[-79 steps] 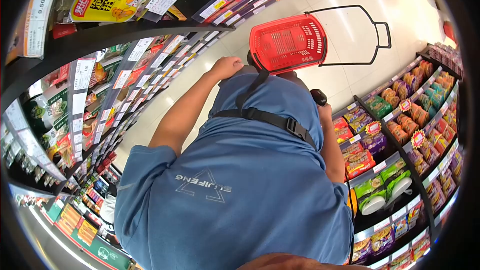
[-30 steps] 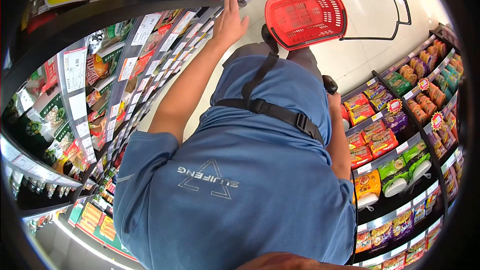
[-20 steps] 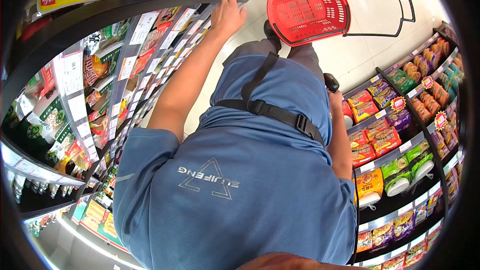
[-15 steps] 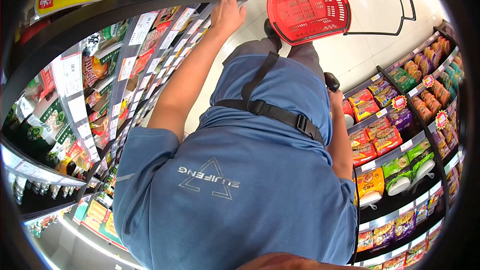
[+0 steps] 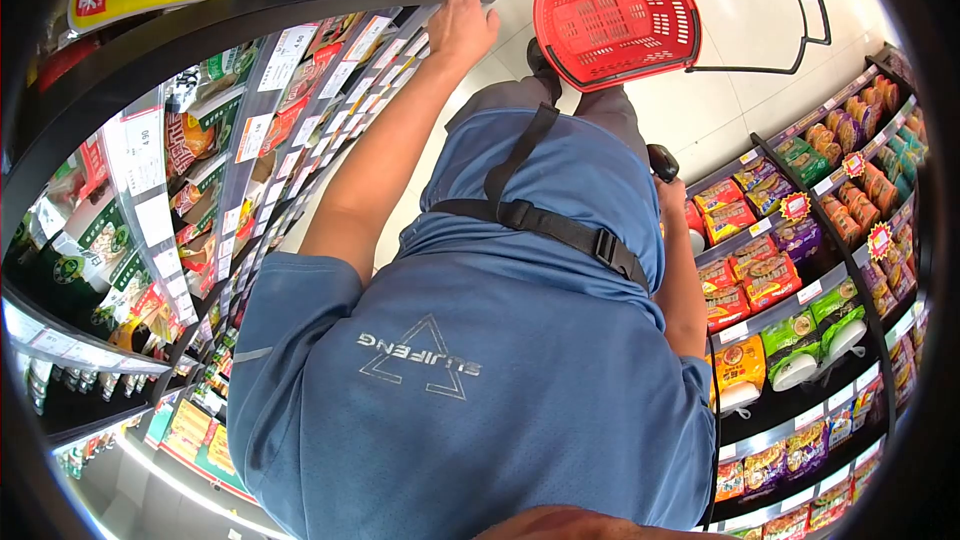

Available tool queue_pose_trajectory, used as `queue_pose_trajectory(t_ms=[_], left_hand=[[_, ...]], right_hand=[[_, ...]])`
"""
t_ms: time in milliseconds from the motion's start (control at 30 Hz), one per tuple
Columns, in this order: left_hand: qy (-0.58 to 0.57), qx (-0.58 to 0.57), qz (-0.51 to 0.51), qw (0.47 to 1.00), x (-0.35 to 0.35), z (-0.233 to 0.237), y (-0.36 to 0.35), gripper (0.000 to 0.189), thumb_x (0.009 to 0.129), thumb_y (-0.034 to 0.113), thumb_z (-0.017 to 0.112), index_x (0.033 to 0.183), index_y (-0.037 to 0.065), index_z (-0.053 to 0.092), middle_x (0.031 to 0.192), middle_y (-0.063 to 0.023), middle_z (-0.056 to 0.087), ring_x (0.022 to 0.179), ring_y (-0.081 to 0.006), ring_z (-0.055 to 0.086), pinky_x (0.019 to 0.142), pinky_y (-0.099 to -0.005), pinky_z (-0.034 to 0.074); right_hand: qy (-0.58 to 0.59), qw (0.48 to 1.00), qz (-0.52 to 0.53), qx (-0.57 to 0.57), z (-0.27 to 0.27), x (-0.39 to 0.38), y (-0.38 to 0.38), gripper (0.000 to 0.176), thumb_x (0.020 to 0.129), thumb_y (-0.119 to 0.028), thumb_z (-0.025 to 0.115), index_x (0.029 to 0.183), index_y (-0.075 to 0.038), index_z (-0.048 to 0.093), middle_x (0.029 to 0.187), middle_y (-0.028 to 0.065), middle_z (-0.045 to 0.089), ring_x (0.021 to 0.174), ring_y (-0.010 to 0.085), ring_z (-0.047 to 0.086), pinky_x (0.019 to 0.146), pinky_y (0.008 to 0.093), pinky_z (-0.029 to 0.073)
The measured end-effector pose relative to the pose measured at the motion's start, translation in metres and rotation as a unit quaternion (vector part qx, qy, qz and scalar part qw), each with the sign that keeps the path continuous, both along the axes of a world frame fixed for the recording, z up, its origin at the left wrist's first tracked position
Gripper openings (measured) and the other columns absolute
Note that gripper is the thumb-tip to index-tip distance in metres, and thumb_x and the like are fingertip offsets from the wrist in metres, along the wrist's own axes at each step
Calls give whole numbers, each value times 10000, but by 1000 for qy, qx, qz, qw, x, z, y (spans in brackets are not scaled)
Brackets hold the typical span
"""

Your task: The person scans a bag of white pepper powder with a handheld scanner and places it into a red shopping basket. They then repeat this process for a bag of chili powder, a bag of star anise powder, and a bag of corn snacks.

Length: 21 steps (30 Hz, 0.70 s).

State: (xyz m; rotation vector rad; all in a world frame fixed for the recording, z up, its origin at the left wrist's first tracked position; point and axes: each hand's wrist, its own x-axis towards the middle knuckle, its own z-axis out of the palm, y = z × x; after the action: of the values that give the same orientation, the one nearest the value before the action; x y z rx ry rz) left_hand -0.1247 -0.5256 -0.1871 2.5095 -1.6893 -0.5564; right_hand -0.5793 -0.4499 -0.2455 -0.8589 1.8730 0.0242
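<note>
Aisle, looking down over the body. Shelves on both sides, red basket (image 5: 548, 40) on the floor (image 5: 740, 110) ahead of the feet, handle up, nothing visible inside.

Step, as I read it: reach to the left-side shelf (image 5: 300, 12). No item taken.

Left hand (image 5: 462, 25): arm stretched forward and out. Grip spread, fingers straight and close together, palm turned down. Fingertips lie on the front edge of the shelf, among the price labels (image 5: 290, 50) clipped along it. It holds nothing and pinches nothing. The basket stands just beside this hand, to its right, apart from it.

Right hand (image 5: 668, 195): low at the side, mostly hidden by the torso. A dark object (image 5: 660, 162) shows at its top. Cannot tell whether the fingers are wrapped round it.

Next move, judged: taking anything from this spot calls for the fingers to curl round a pack behind the label rail. The carry across to the basket would be short. Packs (image 5: 770, 285) on the right-hand shelves sit untouched.
</note>
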Motion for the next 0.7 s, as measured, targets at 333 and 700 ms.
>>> queue_pose_trajectory(t_ms=[333,700], left_hand=[[12,-13,9,1000,-3,-4,-1,870,832,322,656,1459,-73,199,1566,-311,79,934,-465,658,760,-469,563],[27,5,22,999,-7,2,-8,872,827,321,658,1467,-55,200,1573,-297,64,959,-440,661,794,-473,553]], right_hand=[[10,1000,8,4,1,2,-6,86,786,-67,664,774,-5,605,621,41,579,462,126,537,417,282,425],[17,999,29,-7,9,8,-17,120,776,-90,687,764,4,613,625,48,591,460,130,545,423,283,431]])
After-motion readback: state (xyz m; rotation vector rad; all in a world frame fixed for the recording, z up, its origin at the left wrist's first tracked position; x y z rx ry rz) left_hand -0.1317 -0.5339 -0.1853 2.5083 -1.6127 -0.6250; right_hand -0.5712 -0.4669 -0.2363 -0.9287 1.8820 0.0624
